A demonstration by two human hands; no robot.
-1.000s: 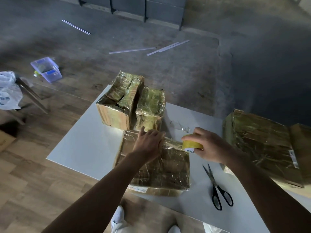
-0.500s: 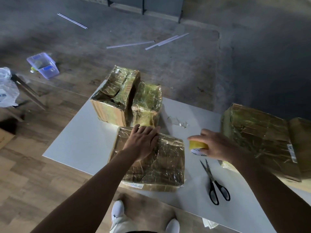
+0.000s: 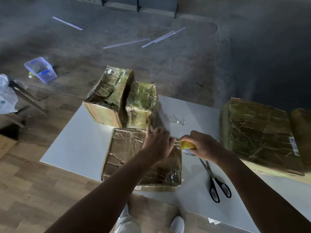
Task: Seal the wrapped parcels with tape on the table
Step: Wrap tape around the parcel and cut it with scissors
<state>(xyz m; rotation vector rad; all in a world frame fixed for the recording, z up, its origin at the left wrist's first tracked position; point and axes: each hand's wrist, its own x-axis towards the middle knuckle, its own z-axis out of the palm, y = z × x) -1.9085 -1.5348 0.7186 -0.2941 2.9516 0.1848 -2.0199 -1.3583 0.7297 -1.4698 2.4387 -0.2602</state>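
A flat cardboard parcel [image 3: 127,157] wrapped in clear film lies at the near edge of the white table [image 3: 74,148]. My left hand [image 3: 157,142] presses flat on its far right corner, fingers spread over a strip of clear tape. My right hand [image 3: 203,146] grips a yellow tape roll [image 3: 186,145] just off the parcel's right edge, close to the left hand. Two taller wrapped parcels [image 3: 109,96] [image 3: 143,105] stand behind it. A large wrapped parcel [image 3: 259,135] lies at the right.
Black-handled scissors [image 3: 214,180] lie on the table under my right forearm. A scrap of crumpled film [image 3: 175,119] sits behind my hands. On the floor are a clear plastic box [image 3: 40,69], white strips [image 3: 127,42] and a white bag [image 3: 6,96] at the left.
My right hand brought the tape roll back left against the parcel's far right corner. My left hand slid right along the parcel's far edge to meet it.
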